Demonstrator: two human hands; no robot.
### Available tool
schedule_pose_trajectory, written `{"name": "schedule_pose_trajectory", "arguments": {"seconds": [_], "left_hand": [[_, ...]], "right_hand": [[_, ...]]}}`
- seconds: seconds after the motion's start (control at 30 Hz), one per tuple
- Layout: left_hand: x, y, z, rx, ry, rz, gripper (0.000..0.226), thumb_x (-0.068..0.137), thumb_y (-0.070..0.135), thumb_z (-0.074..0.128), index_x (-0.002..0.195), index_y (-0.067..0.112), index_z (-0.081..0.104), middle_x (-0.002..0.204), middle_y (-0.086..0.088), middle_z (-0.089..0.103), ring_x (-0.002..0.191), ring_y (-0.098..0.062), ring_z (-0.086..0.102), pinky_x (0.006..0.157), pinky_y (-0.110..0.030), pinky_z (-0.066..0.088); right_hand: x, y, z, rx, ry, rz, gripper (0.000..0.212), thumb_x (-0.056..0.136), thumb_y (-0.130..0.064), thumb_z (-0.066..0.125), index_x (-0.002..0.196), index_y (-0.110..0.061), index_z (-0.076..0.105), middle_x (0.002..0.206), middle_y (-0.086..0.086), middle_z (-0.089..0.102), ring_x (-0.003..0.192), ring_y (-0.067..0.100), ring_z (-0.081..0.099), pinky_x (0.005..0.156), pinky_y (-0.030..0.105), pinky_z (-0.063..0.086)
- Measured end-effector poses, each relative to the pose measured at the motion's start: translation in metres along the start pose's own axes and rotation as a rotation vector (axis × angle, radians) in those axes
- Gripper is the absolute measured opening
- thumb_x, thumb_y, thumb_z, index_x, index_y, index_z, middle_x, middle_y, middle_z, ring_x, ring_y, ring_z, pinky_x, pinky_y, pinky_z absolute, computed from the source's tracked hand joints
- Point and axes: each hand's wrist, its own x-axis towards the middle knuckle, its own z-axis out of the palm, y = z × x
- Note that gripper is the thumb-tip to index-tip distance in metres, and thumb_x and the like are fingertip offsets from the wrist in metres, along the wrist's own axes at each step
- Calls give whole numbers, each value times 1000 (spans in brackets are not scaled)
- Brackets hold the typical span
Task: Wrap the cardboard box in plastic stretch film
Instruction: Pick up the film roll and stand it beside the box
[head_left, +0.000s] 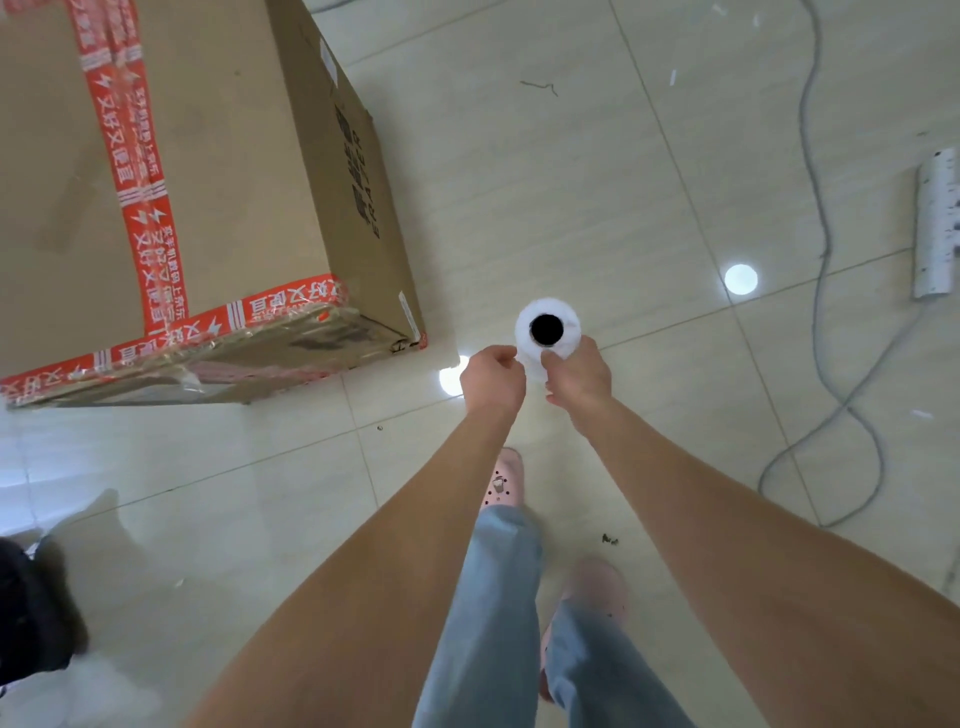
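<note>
**Step in hand: freeing the film end before wrapping starts.** Both hands meet on the white roll of plastic stretch film (548, 318), which is held upright and seen end-on, its dark core hole facing up. The right hand (579, 382) forms the main grip, with fingers curled round the roll's near side. The left hand (493, 376) curls tight against the roll's left edge and appears to pinch the outer layer, though no loose tail can be made out.

The large brown cardboard box sealed with red printed tape (171, 197) stands on the floor up and to the left of the grip, well apart from it.

**Next move, as judged:** peel a tail free and carry it to the box's nearest corner.

**Surface:** a glossy pale tiled floor (571, 156) shows lamp reflections beside the grip. A grey cable (823, 252) and a white speckled tube (935, 223) lie far to the right.
</note>
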Motion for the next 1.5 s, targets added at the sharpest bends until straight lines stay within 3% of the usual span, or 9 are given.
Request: {"name": "schedule_pose_trajectory", "arguments": {"seconds": [0.2,0.37,0.47,0.53,0.77,0.97,1.13,1.3,1.5], "left_hand": [[-10,-17,-16,56,66,79,34,90,9,50,123,13,59,121,-3,62,101,-18,60,81,-25,48],[12,-18,-3,47,-34,200,48,93,17,54,139,13,43,136,-4,52,114,-19,56,99,-33,44],[28,-18,6,9,-60,249,47,95,25,51,140,17,42,137,-1,52,120,-18,53,99,-29,41],[38,-18,12,-35,-83,273,41,95,30,48,135,20,49,130,2,57,119,-17,53,97,-29,42],[59,-21,11,-155,-153,363,33,93,23,50,125,19,58,118,-1,65,110,-20,59,99,-37,46],[74,-23,2,-122,-224,459,30,93,23,48,119,24,62,108,11,64,102,-10,58,86,-22,43],[94,-24,11,-155,-126,580,14,93,26,49,97,24,62,86,18,62,83,-2,57,68,-14,40],[113,-16,21,-236,-79,702,20,89,27,52,80,16,66,75,9,63,73,-10,55,68,-23,43],[134,-17,35,-367,-78,798,34,86,30,53,76,-3,58,67,-2,51,65,-13,44,65,-31,36]], "right_hand": [[-15,7,-4,77,33,-2,45,88,-26,55,128,-10,41,120,13,55,103,32,60,88,47,52],[8,12,3,168,107,-39,56,90,-38,52,136,-13,35,127,13,54,110,33,57,92,47,49],[22,17,14,177,146,-136,60,87,-47,54,134,-12,41,124,7,56,112,26,55,93,42,47],[27,24,21,201,153,-203,57,80,-47,62,124,-13,49,112,2,61,102,21,58,85,35,48],[40,29,32,457,170,-160,47,82,-40,64,116,-12,50,108,3,58,88,18,62,85,36,54],[41,33,35,363,236,-232,49,84,-45,60,115,-9,48,100,-1,55,89,18,55,70,27,43],[57,39,29,447,333,-415,25,86,-43,58,98,-20,59,87,-14,59,79,0,54,65,18,38],[81,34,27,469,364,-582,10,82,-30,60,79,-20,62,68,-12,57,67,7,52,62,22,38],[99,36,35,625,324,-727,15,71,-33,59,59,-25,56,51,-18,49,57,5,45,59,23,35]]}}
